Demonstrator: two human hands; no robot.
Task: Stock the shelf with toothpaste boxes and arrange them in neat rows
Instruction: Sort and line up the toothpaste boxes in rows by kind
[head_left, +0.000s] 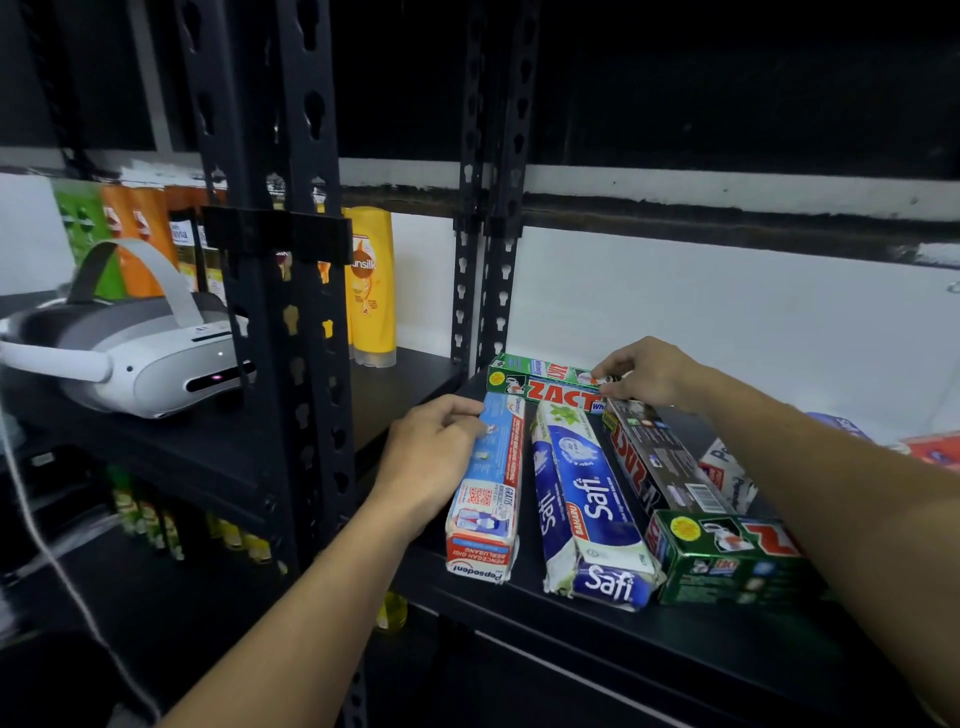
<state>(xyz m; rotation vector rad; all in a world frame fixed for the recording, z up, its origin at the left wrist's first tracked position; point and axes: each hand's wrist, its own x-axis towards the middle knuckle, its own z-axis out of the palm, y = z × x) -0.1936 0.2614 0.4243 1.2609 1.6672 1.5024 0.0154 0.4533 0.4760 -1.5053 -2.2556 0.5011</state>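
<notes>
On the black shelf lie several toothpaste boxes. A blue and red Pepsodent box lies lengthwise at the left, and my left hand grips its left side near the far end. To its right lie a blue and white Safi box and a dark Zact box. A green Zact box lies crosswise at the back, and my right hand pinches its right end. Another green Zact box sits at the front right, partly under my right forearm.
More boxes lie at the right behind my forearm. Black slotted uprights split the shelving. On the left shelf sit a white headset, a yellow shampoo bottle and other bottles. A white wall stands behind the shelf.
</notes>
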